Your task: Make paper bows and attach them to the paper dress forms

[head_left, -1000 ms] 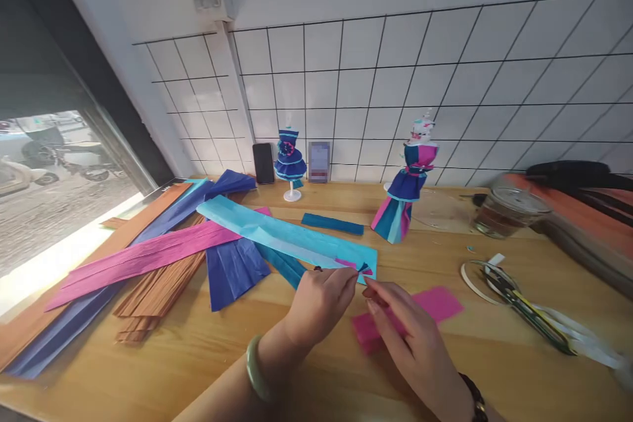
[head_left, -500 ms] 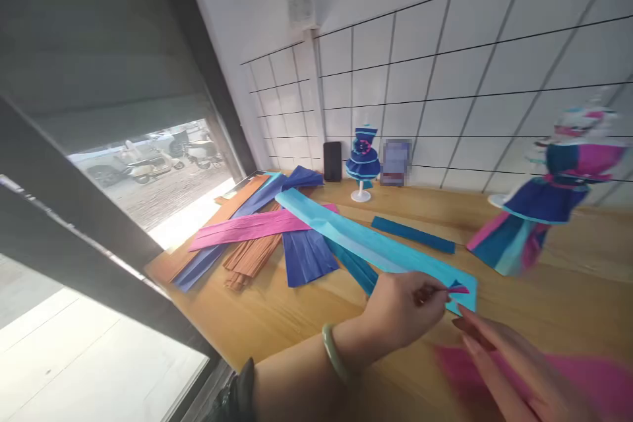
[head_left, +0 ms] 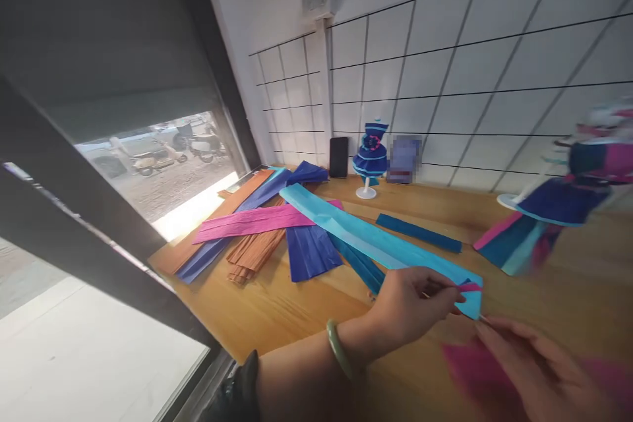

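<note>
A small pink scrap (head_left: 471,287) sits over one end of a light-blue strip (head_left: 356,224), clamped in the grip of the left hand (head_left: 413,303), which comes in from about nine o'clock. At four o'clock from the scrap is the right hand (head_left: 537,359), blurred; I cannot tell whether its grip is closed on anything. At six o'clock a magenta sheet (head_left: 472,372) lies on the counter (head_left: 277,320). Toward ten o'clock lies a teal strip (head_left: 418,232), and farther out a phone (head_left: 339,157) stands upright.
</note>
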`<state>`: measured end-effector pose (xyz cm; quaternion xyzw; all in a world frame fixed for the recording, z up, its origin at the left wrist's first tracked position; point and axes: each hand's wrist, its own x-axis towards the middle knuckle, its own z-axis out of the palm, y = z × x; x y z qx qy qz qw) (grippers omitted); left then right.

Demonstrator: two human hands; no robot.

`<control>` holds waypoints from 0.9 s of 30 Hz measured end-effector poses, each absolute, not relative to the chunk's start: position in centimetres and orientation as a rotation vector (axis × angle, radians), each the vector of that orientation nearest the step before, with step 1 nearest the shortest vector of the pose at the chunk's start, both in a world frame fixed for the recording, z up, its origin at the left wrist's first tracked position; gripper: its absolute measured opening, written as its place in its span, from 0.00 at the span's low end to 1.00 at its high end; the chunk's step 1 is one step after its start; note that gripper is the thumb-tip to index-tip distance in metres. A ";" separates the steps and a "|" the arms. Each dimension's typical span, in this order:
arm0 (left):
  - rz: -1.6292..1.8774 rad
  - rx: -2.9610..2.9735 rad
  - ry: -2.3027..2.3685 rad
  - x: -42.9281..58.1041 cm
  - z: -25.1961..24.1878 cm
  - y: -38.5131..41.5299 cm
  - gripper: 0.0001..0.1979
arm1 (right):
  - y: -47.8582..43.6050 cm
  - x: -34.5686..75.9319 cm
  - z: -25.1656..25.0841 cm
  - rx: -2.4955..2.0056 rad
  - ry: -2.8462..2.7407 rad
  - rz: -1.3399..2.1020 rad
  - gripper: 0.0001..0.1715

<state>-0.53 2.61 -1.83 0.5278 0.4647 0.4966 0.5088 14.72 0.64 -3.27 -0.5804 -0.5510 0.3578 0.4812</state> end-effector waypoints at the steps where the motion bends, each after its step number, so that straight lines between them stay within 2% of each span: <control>1: 1.205 1.256 1.109 -0.4 -1.7 2.5 0.12 | 0.5 14.4 -2.6 -1.432 -1.312 0.912 0.11; 4: 1.256 1.239 1.114 -0.2 -1.1 2.4 0.10 | 0.4 13.5 -1.1 -1.365 -1.272 1.008 0.14; 9: 1.261 1.345 1.148 -0.2 -0.7 2.4 0.07 | 0.6 13.1 -1.1 -1.169 -1.258 1.129 0.12; 27: 1.234 1.591 1.218 0.0 -0.3 2.0 0.06 | 0.7 12.7 -1.5 -0.974 -1.070 1.343 0.09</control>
